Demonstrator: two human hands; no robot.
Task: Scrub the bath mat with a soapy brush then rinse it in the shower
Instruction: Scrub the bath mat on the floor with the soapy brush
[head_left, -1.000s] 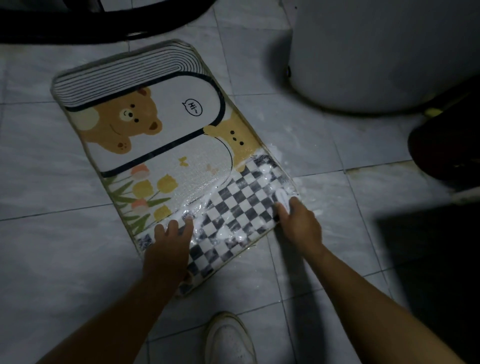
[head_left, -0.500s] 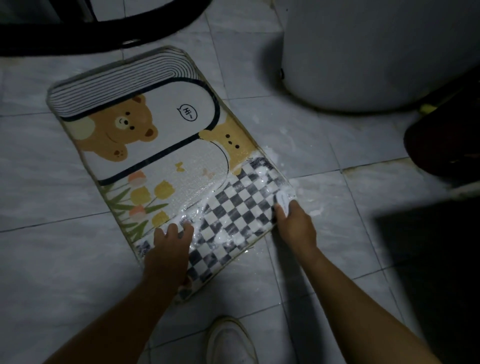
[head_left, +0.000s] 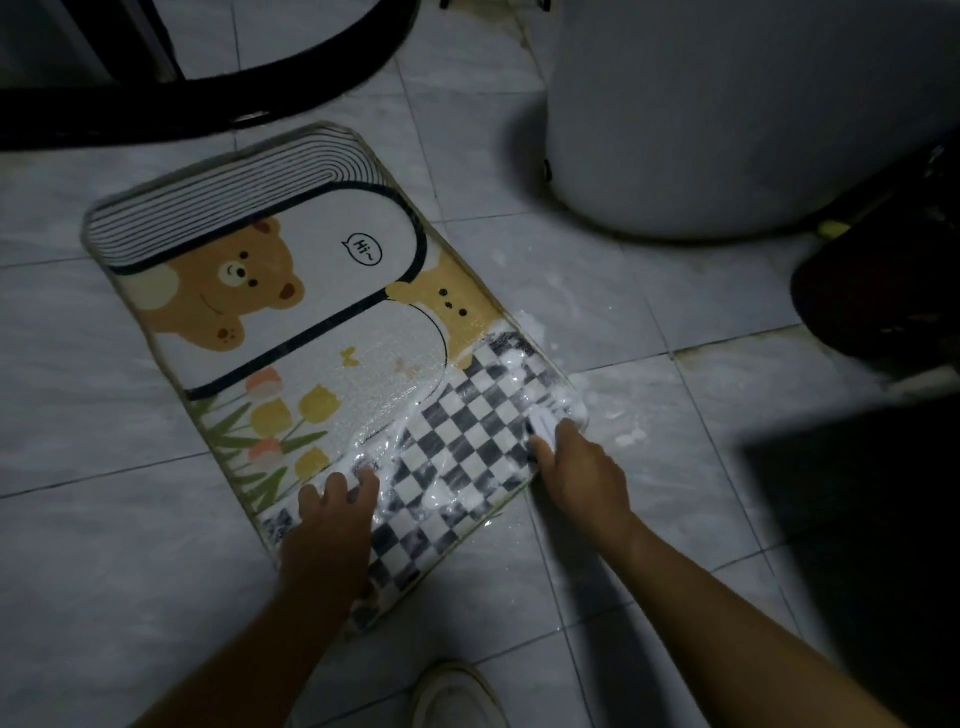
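Bath mat lies flat on the tiled floor: rounded corners, bear print, checkered end slick with white foam. Left hand grip apart, fingers flat on the checks. Right hand grip clamped on a white brush at the mat's right corner. White rounded tub beyond, contents not visible.

The bath mat shows 2 brown bears, yellow tulips and black-and-white checks.

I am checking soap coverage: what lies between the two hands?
The head view shows the checkered band of the bath mat, streaked with white foam, between the left hand and the right hand, which grips a brush.
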